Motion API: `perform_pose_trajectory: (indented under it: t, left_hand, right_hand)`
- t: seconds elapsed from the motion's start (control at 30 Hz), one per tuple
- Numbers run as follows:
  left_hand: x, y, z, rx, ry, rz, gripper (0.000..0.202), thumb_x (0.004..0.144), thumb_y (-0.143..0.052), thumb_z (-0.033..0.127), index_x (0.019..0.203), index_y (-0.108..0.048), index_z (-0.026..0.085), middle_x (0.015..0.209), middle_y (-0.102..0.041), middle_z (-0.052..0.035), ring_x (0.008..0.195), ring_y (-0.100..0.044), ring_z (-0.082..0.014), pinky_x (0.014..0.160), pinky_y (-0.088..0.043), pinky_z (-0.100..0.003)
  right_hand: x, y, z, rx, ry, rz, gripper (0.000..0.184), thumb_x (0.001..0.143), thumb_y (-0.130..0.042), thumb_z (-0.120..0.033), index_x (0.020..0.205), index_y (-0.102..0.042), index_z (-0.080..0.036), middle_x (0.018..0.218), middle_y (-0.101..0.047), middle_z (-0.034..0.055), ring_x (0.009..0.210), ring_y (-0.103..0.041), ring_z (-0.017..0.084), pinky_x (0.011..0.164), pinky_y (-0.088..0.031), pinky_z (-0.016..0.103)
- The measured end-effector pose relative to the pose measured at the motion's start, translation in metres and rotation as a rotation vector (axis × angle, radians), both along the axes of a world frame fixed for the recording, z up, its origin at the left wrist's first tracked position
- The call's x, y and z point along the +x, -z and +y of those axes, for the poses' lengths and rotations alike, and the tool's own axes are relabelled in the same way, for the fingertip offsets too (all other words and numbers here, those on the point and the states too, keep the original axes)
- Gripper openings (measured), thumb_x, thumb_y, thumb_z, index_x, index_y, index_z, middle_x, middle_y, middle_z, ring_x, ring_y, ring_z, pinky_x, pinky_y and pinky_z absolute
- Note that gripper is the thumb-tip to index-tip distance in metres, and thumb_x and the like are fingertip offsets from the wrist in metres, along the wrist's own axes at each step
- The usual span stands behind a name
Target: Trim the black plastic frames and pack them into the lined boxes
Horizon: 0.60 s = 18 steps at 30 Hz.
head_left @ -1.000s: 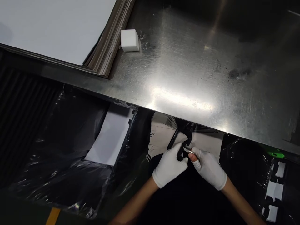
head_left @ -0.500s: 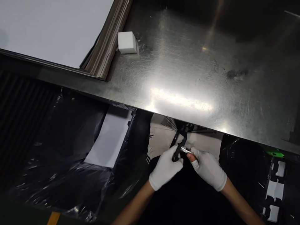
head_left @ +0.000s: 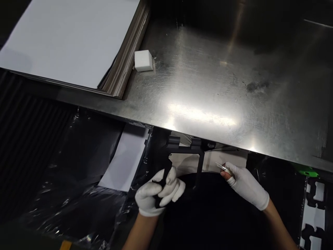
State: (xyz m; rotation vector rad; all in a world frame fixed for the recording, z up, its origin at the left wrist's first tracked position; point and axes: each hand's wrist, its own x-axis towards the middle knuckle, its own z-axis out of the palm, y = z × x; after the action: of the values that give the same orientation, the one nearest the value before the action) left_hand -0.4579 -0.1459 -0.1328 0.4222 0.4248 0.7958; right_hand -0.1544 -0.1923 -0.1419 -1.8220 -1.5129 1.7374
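Observation:
Both my hands wear white gloves and work below the near edge of a steel table (head_left: 221, 86). My left hand (head_left: 158, 192) is closed around one leg of a black plastic frame part (head_left: 186, 150), holding it upright in front of my lap. My right hand (head_left: 246, 185) pinches a small metal blade (head_left: 220, 167) just right of the part's other leg, apart from it.
A stack of white sheets (head_left: 70, 38) lies on the table's far left with a white foam block (head_left: 143, 60) beside it. A black plastic bag (head_left: 65, 166) with a white sheet (head_left: 123, 159) hangs at the left. Black and white parts (head_left: 316, 208) sit at the right.
My left hand has pulled left and down, drawing the black part out so its frame shows. My right hand with the blade has separated from it and shifted right.

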Motion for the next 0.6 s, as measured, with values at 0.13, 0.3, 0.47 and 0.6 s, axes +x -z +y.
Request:
perform_pose_trajectory:
  t: [0.13,0.3,0.47,0.6]
  left_hand:
    - [-0.001,-0.003,0.002,0.005,-0.052,0.059,0.024,0.084,-0.066,0.04,0.081,-0.049,0.023,0.043,-0.016,0.0155,0.024,-0.016,-0.0041,0.042,-0.031,-0.026]
    - [-0.009,-0.021,0.009,0.148,-0.069,0.284,0.023,0.087,-0.064,0.045,0.085,-0.053,0.024,0.044,-0.018,0.0148,0.027,-0.021,-0.0059,0.047,-0.037,-0.029]
    - [0.019,-0.057,0.007,0.632,0.047,1.346,0.014,0.092,-0.064,0.032,0.083,-0.059,0.023,0.066,-0.058,0.002,0.06,-0.056,-0.0168,0.065,-0.044,-0.033]
    - [0.054,-0.067,0.004,1.068,0.207,1.875,0.012,0.094,-0.059,0.028,0.084,-0.062,0.023,0.063,-0.06,-0.0002,0.059,-0.053,-0.0207,0.063,-0.038,-0.035]
  right_hand:
    - [0.001,0.005,-0.004,0.034,-0.017,0.012,0.041,0.109,-0.043,-0.058,0.085,-0.05,-0.027,0.071,-0.058,-0.0023,0.061,-0.053,0.016,0.056,-0.045,0.027]
    - [0.007,0.002,-0.003,0.031,-0.023,0.041,0.04,0.11,-0.045,-0.057,0.084,-0.051,-0.026,0.071,-0.057,-0.0027,0.062,-0.052,0.016,0.056,-0.043,0.026]
    - [0.026,-0.018,0.01,0.019,0.06,0.053,0.045,0.107,-0.048,-0.064,0.09,-0.061,-0.025,0.074,-0.063,-0.0016,0.064,-0.055,0.016,0.059,-0.048,0.025]
    - [0.05,-0.03,0.036,0.209,0.297,-0.176,0.049,0.099,-0.057,-0.071,0.104,-0.072,-0.025,0.078,-0.07,0.0021,0.067,-0.062,0.019,0.06,-0.052,0.026]
